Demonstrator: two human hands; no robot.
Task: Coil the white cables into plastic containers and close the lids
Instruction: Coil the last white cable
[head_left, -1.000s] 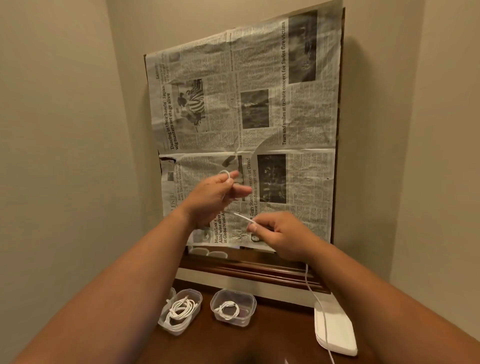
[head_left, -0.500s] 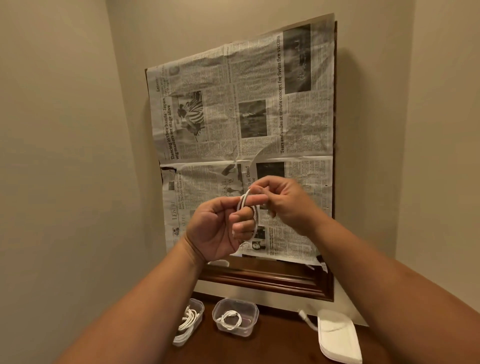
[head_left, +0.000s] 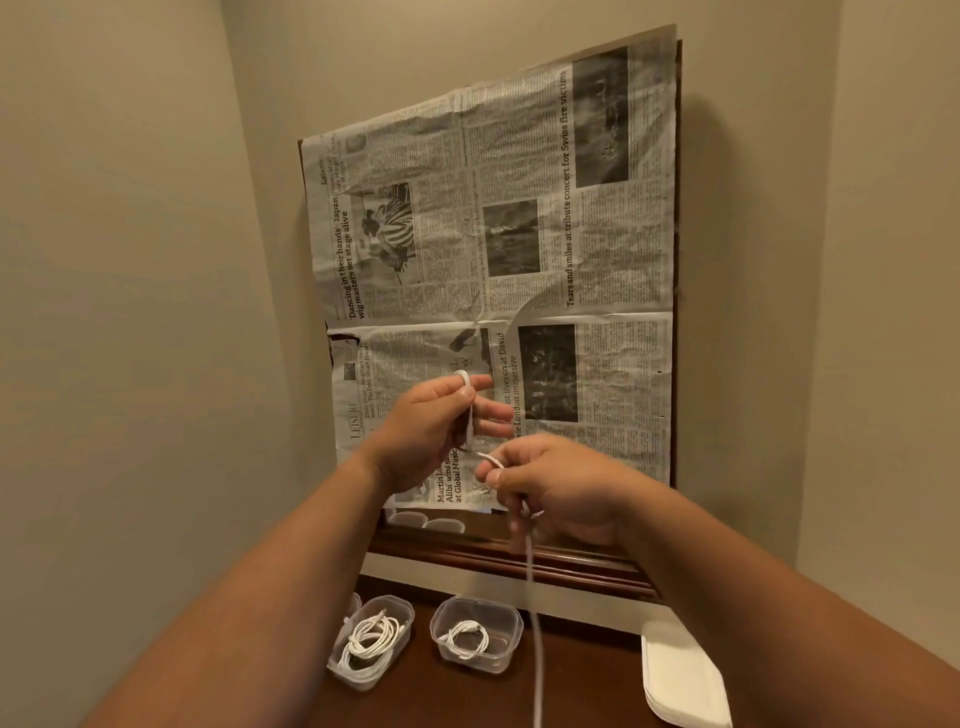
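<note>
Your left hand (head_left: 431, 434) holds a loop of the white cable (head_left: 538, 670) wound round its fingers, with the thumb pressing on it. Your right hand (head_left: 561, 493) pinches the same cable just beside the left hand. The slack hangs toward the table (head_left: 587, 691). Below, the near-left container (head_left: 387, 605) and the centre container (head_left: 511, 631) stand lidless, each holding a coil.

The light is warm, yellowish and quite dim. The newspaper (head_left: 519, 234) is the brightest part, and its big print is easy to read in the middle. A soft dark shadow lies on the wall (head_left: 743, 312) just right of it — so the light comes more from the left. The right hand (head_left: 566, 493) is a bit smeared, and the white cable (head_left: 535, 623) hanging from it looks blurry. Low down the arms (head_left: 260, 623) look wide and stretched — the lens bends things near the edges.
</note>
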